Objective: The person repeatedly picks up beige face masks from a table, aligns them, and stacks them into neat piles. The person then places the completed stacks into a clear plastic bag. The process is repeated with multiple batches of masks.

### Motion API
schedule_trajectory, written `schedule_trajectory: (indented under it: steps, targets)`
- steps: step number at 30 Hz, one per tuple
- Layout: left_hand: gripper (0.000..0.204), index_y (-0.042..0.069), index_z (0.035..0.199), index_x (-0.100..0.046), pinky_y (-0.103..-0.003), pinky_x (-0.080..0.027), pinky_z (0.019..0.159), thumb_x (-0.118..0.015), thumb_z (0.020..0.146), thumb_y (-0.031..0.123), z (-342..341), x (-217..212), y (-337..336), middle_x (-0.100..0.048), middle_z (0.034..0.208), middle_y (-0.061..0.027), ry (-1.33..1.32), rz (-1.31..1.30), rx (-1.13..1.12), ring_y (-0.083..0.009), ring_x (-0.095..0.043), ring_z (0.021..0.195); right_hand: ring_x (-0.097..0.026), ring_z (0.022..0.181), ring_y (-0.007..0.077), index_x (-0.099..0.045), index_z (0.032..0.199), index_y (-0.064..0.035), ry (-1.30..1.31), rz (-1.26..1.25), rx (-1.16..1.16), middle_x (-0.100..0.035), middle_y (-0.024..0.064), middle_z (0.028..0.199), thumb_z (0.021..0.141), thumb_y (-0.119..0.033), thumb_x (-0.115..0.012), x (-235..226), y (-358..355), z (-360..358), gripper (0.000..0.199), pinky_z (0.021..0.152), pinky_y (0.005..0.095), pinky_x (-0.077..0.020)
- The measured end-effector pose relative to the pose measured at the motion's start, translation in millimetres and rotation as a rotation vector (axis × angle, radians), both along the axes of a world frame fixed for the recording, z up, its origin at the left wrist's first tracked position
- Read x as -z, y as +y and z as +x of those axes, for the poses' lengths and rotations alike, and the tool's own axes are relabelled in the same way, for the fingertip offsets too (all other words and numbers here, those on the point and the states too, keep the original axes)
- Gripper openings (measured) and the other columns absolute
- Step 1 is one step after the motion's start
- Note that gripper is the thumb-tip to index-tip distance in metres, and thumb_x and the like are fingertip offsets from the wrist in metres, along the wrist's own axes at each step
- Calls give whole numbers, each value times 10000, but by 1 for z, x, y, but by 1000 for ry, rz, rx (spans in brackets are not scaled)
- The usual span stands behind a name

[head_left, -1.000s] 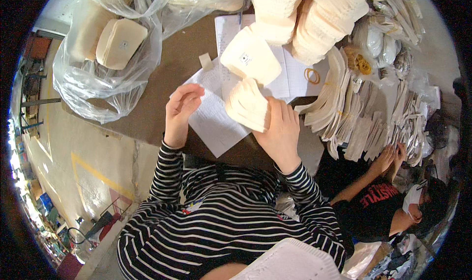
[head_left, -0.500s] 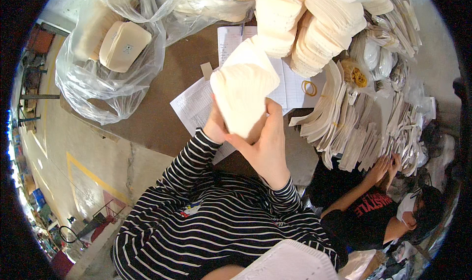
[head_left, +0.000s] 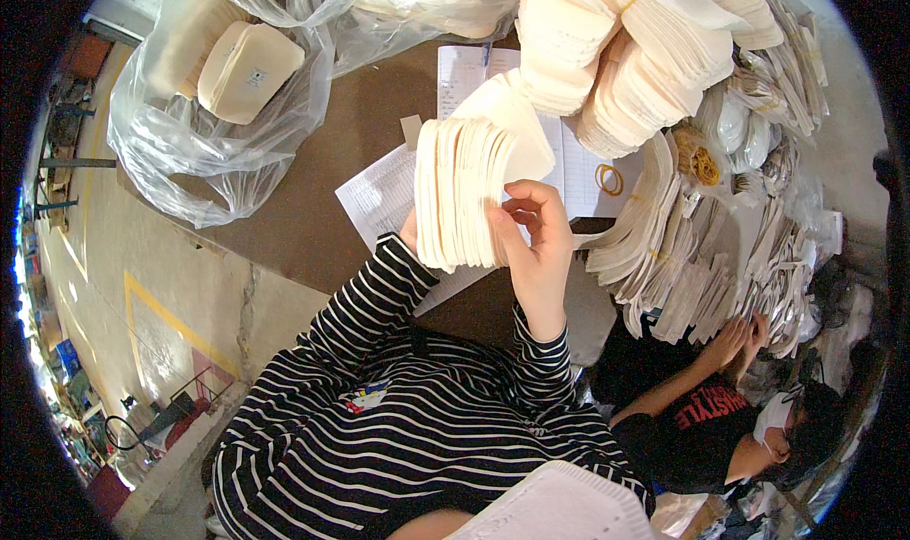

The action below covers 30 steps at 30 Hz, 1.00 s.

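Observation:
A fanned stack of cream-coloured, rounded sheets (head_left: pixel 463 194) stands above the table in my hands, its edges spread toward me. My left hand (head_left: pixel 409 233) supports it from the left and behind; most of its fingers are hidden by the stack. At the right edge, my right hand (head_left: pixel 542 251) is closed, thumb and curled forefinger against the outermost sheets. Beyond the stack lie an open notebook (head_left: pixel 462 83) with a pen and a printed paper (head_left: pixel 374 194). Two yellow rubber bands (head_left: pixel 609 180) rest on the notebook's right page.
A clear plastic bag (head_left: pixel 204 175) with more cream stacks (head_left: pixel 251 73) sits at the left of the brown table (head_left: pixel 374 99). Banded cream stacks (head_left: pixel 569 42) are piled at the back. White strip bundles (head_left: pixel 664 246) crowd the right, where a co-worker's hands (head_left: pixel 737 339) touch them.
The stack has turned and fanned out, so its sheet edges show. My right hand has shifted from beneath it to its right edge, its fingers curling in.

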<state>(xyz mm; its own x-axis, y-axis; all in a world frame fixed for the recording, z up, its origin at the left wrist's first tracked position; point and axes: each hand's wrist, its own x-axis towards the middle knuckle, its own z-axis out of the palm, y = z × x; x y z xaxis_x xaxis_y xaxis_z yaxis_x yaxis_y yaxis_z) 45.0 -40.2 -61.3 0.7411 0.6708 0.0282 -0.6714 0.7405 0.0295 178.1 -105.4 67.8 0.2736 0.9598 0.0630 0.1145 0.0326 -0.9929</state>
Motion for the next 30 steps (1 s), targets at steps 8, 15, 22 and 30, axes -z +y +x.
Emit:
schedule_trajectory:
  steps: [8,15,22,30]
  targets:
    - [508,45,1486,-397,-408,-502,1038,-472,1057,306,3,-10,3,-532,1415,-161,74,53,-68,-277,-568,1244,-611,894,111,-575,1100,0,139,-7,14,-631,59,1040,934,-32,-684,6,1,-2,201,807,271,-511]
    - [507,48,1493,-388,-409,-484,1059,-470,1058,295,8,-12,6,-515,1438,-161,107,101,-134,-279,-550,1272,-638,876,123,-600,1089,5,115,41,161,-657,73,1033,935,-17,-670,4,-2,-5,171,766,269,-530]
    - [506,51,1500,-379,-411,-467,1080,-468,1060,284,11,-16,9,-498,1460,-161,105,157,-197,-282,-532,1299,-611,887,100,-630,1130,8,-159,-16,82,-631,33,1058,937,4,-653,-3,-2,0,194,738,217,-502]
    - [518,59,1518,-352,-405,-430,1118,-469,1061,273,11,-20,9,-469,1495,-153,32,243,-238,-282,-499,1339,-666,852,159,-615,1155,1,-76,-39,83,-654,101,1098,888,-52,-726,2,-5,-3,294,700,272,-576]
